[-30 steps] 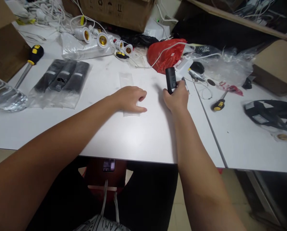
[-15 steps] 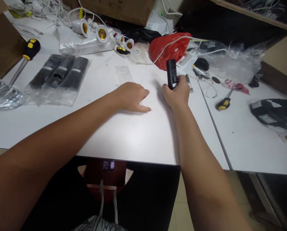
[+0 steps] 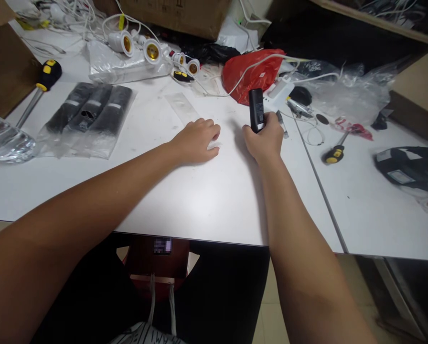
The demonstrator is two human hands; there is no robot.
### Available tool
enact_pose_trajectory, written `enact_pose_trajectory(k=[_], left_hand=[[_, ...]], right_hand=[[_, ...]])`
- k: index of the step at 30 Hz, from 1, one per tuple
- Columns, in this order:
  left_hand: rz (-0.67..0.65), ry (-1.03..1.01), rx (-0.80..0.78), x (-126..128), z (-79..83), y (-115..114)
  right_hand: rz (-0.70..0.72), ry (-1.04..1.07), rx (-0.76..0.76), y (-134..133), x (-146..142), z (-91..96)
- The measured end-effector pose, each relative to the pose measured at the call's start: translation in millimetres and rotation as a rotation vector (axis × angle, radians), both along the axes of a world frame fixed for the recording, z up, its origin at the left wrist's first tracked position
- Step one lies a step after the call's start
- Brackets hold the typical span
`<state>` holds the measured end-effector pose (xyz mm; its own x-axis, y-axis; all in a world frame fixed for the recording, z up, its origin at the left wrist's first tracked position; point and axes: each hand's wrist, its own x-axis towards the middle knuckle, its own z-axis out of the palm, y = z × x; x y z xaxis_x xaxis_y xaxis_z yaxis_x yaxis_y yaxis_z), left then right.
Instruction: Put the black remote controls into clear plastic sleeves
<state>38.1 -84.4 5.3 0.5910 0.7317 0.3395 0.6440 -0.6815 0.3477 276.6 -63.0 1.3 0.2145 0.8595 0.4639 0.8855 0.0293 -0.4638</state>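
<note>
A black oblong device [image 3: 256, 109] with printed text and a white strip near its lower end is held upright in my right hand [image 3: 267, 138], thumb on the near side. My left hand [image 3: 196, 142] lies palm down on the white table, over the near end of a flat clear plastic sleeve [image 3: 181, 107]. Its fingers are bent, and a gap separates them from the thumb. Whether the fingertips grip the sleeve is hidden. Just right of my right hand lies a small metallic piece [image 3: 283, 125].
Black items in clear bags [image 3: 92, 114] lie left, near a yellow-black screwdriver [image 3: 49, 74]. White lamp holders [image 3: 152, 50], a red plastic bag [image 3: 250, 74] and a white power strip [image 3: 280, 93] line the back. Another screwdriver [image 3: 334, 154] lies right, past the table seam.
My left hand has shifted slightly and its fingers have drawn in toward the thumb. The clear sleeve's far end has swung a little left. My right hand and the black device stay put.
</note>
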Motion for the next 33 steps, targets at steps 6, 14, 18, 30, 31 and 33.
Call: enact_pose_trajectory(k=[6, 14, 18, 30, 31, 33], left_hand=[[0.015, -0.094, -0.071, 0.5, -2.5, 3.6], [0.01, -0.109, -0.045, 2.7, -4.1, 5.0], [0.007, -0.113, -0.036, 2.6, -4.4, 5.3], [0.004, -0.098, -0.021, 2.3, -4.1, 4.9], [0.005, -0.092, -0.024, 2.3, -3.7, 4.6], [0.008, -0.085, -0.026, 2.5, -3.2, 4.3]], right_hand=[[0.015, -0.009, -0.034, -3.6, -1.0, 2.8], [0.023, -0.002, -0.061, -4.2, -1.6, 4.6], [0.018, -0.012, -0.045, -3.7, -1.7, 4.0], [0.0, -0.028, -0.046, -3.2, -2.0, 4.6], [0.0, -0.028, -0.042, -3.0, -1.8, 4.4], [-0.003, -0.03, -0.034, -2.5, -1.5, 4.0]])
